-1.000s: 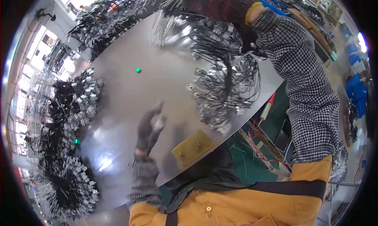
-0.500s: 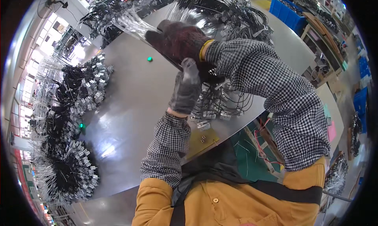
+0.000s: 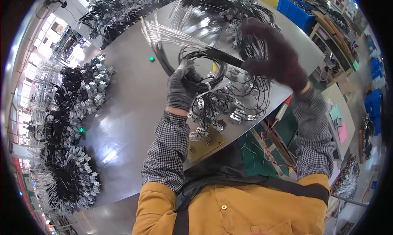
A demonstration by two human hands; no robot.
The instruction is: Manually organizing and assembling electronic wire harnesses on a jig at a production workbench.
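My left hand (image 3: 183, 85), in a grey glove, is closed around a looped bundle of black cables (image 3: 202, 85). Silvery wire ends (image 3: 172, 36) fan out from the bundle toward the far left. Small metal connectors (image 3: 235, 116) hang and lie at its near side, over the metal table (image 3: 127, 91). To the right, my right hand (image 3: 276, 54), in a dark maroon glove, is slightly blurred. Its thumb and fingers are spread apart, with the thumb beside a straight black stretch of the cables. Whether the thumb touches them is hard to tell.
More cable bundles (image 3: 67, 169) line the table's left side, and others (image 3: 221, 1) are heaped at the far edge. A yellowish plate (image 3: 202, 149) lies near the front edge. Beyond the right side stands a blue bin (image 3: 292, 13). A red-and-white tool (image 3: 282, 108) sits near my right sleeve.
My right hand has swung right, away from my left hand, and its fingers have spread. The cable bundle, largely covered before, now shows in my left hand, with its wire ends fanned higher.
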